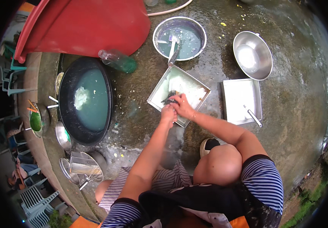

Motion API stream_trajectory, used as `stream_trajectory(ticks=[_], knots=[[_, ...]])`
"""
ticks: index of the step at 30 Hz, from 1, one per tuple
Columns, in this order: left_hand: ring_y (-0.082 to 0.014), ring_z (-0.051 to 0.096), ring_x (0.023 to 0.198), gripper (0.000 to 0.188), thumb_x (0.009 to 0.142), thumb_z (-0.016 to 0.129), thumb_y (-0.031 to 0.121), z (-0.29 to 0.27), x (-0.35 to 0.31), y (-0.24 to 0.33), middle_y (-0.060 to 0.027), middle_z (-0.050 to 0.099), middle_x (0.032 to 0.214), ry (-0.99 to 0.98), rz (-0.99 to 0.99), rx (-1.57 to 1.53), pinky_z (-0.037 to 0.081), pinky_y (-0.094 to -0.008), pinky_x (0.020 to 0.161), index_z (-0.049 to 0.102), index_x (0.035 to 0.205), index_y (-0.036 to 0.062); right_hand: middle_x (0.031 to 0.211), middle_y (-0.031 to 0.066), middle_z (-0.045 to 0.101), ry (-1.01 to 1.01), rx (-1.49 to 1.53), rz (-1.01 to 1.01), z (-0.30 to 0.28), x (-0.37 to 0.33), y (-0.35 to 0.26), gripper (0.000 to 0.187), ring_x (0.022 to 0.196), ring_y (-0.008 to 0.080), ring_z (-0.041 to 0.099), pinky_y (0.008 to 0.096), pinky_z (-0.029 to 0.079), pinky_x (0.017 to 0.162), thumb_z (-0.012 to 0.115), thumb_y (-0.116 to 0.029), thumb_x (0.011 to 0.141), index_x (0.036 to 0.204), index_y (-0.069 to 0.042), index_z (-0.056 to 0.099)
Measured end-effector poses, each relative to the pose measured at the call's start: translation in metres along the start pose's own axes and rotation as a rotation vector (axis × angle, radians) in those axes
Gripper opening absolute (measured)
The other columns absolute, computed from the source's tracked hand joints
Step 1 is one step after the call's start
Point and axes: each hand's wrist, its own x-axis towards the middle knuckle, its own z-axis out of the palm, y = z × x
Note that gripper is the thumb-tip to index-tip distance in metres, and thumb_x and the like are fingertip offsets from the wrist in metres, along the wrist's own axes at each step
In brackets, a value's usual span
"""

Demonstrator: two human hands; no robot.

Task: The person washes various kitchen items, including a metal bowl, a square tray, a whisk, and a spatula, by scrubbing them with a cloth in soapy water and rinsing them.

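Observation:
My left hand (167, 115) and my right hand (184, 107) meet over the near side of a square metal baking pan (159, 86). Both are closed around a dark, rumpled scouring pad (170, 97), most of it hidden by my fingers. Whitish, soapy wet residue covers the pan's bottom. The pan lies on the wet ground, turned cornerwise. Just past its far corner stands a round metal basin (203, 41) of cloudy bluish water. A white-headed brush or scraper (172, 45) rests in that basin, beside a dark-handled tool (175, 56) leaning over its rim.
To the left are a large black tub (109, 102) of cloudy water, a green plastic bottle (120, 61) and a red tub (91, 26). A steel bowl (261, 57) and another square pan (242, 98) lie right. Pots with a whisk (91, 177) stand near left.

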Motion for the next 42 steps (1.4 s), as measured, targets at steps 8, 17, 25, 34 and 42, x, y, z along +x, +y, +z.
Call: stream_trajectory(ticks=[8,17,25,34,42], knots=[[-0.0089,0.031,0.033,0.027,0.088,0.039,0.031,0.005,-0.015,-0.02,0.0015,0.036,0.05,-0.114,0.078,0.038,0.024,-0.0235,0.028,0.043,0.073,0.0093,0.07,0.0044,0.057,-0.172,0.513,0.493,-0.023,0.007,-0.024,0.014,0.067,0.0103,0.053,0.0254,0.045,0.061,0.059,-0.013,0.077,0.089,-0.006,0.058],[-0.0257,0.056,0.089,0.038,0.085,0.048,0.027,-0.031,-0.007,0.052,-0.0173,0.056,0.098,-0.263,0.418,-0.16,0.044,-0.0387,0.081,0.043,0.109,-0.0023,0.086,0.0009,0.061,-0.722,0.443,0.056,-0.041,0.022,-0.038,0.012,0.083,0.0085,0.053,0.0238,0.041,0.078,0.056,-0.004,0.076,0.085,-0.006,0.063],[-0.0311,0.056,0.09,0.024,0.085,0.049,0.017,-0.046,-0.037,0.116,-0.0185,0.055,0.098,-0.179,0.768,-0.278,0.048,-0.0443,0.079,0.046,0.103,0.0012,0.083,0.0042,0.055,-0.665,0.216,-0.201,-0.051,0.023,-0.031,0.009,0.083,0.0187,0.051,0.0296,0.04,0.076,0.064,-0.014,0.071,0.079,-0.017,0.066],[-0.0293,0.053,0.097,0.021,0.085,0.046,0.01,-0.004,-0.068,0.113,-0.0175,0.055,0.101,-0.403,0.729,-0.269,0.043,-0.0425,0.086,0.048,0.104,-0.0008,0.088,0.005,0.052,-0.32,0.269,-0.108,-0.076,-0.004,-0.074,0.026,0.08,0.0129,0.047,0.0261,0.039,0.072,0.054,-0.022,0.082,0.101,-0.006,0.051],[-0.027,0.058,0.088,0.033,0.087,0.044,0.02,0.024,-0.054,0.126,-0.0202,0.056,0.099,-0.277,0.797,-0.048,0.047,-0.0354,0.079,0.048,0.105,-0.0068,0.089,0.0147,0.059,0.207,-0.289,-0.02,-0.183,-0.089,0.015,0.02,0.077,0.0262,0.057,0.0312,0.045,0.07,0.049,-0.011,0.083,0.1,-0.004,0.056]])
